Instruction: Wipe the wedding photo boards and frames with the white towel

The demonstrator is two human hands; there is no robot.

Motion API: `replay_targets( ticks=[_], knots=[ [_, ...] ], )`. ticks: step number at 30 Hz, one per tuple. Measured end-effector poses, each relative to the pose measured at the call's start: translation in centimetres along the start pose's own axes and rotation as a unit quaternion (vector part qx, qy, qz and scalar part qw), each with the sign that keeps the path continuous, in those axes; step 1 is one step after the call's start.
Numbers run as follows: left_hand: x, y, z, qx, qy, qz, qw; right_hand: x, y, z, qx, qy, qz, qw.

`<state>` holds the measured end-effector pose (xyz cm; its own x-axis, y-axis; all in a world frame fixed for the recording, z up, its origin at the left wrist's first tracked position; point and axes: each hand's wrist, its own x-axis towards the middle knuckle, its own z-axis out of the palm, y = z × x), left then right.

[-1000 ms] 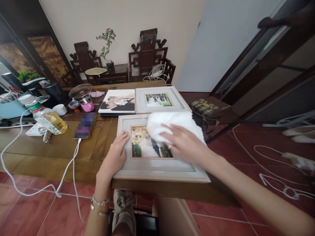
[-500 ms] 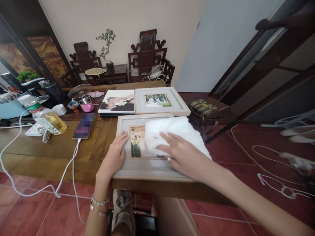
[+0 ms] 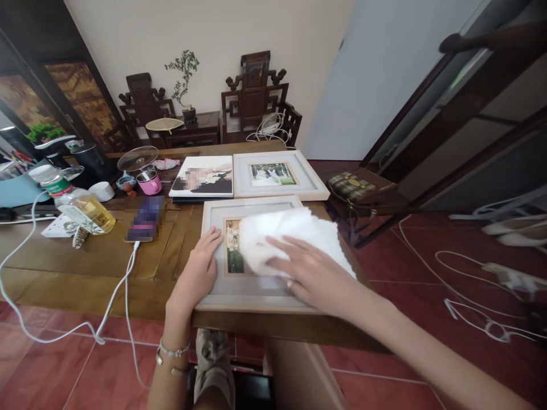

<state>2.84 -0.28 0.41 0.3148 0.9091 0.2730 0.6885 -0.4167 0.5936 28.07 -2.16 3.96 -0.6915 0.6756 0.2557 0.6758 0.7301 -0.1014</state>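
Observation:
A light wooden picture frame lies flat at the table's front edge, a small photo showing inside its pale mat. My left hand grips the frame's left side, fingers resting over the edge. Over the glass is a white paper towel with ragged edges, covering the right part of the photo. My right hand holds it pressed against the glass, slightly blurred, fingers pointing left. Behind lie a second framed photo and a white-bordered photo panel, side by side.
On the table's left are a phone with a white cable, an oil-coloured bottle, a pink mug and a white cup. A plaid bag sits beyond the right edge. Cables lie on the red floor.
My right hand has slid left across the glass with the paper towel, covering more of the photo. My left hand stays at the frame's left side.

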Motion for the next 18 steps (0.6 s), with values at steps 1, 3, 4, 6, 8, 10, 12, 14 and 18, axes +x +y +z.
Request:
replay_targets(
  ticks=[1,3,4,6,8,10,12,14,18],
  knots=[
    [0.0,0.0,0.0,-0.001,-0.001,-0.002,1.0,0.8,1.2,0.4,-0.026,0.006,0.013,1.0],
    [-0.1,0.1,0.0,-0.004,-0.002,-0.001,1.0,2.3,3.3,1.1,-0.069,0.013,0.043,0.997],
    [-0.1,0.1,0.0,-0.005,-0.002,0.0,1.0,3.0,4.1,1.3,-0.085,0.015,0.057,0.995],
    [-0.2,0.1,0.0,-0.008,0.0,0.001,1.0,4.2,5.1,1.7,-0.105,0.018,0.077,0.991],
    [-0.2,0.0,0.0,-0.012,0.002,0.002,1.0,4.9,5.3,1.8,-0.113,0.021,0.082,0.99],
    [-0.2,-0.1,0.1,-0.015,0.003,0.004,1.0,4.8,4.8,1.9,-0.105,0.017,0.074,0.992],
    [-0.2,-0.1,0.1,-0.016,0.004,0.004,1.0,4.1,3.8,1.7,-0.085,0.008,0.059,0.995],
    [-0.1,-0.1,0.0,-0.016,0.006,0.004,1.0,2.8,2.5,1.3,-0.058,-0.004,0.044,0.997],
    [-0.1,0.0,0.0,-0.013,0.005,0.005,1.0,0.0,-0.2,-0.4,0.006,-0.034,0.021,0.999]
  ],
)
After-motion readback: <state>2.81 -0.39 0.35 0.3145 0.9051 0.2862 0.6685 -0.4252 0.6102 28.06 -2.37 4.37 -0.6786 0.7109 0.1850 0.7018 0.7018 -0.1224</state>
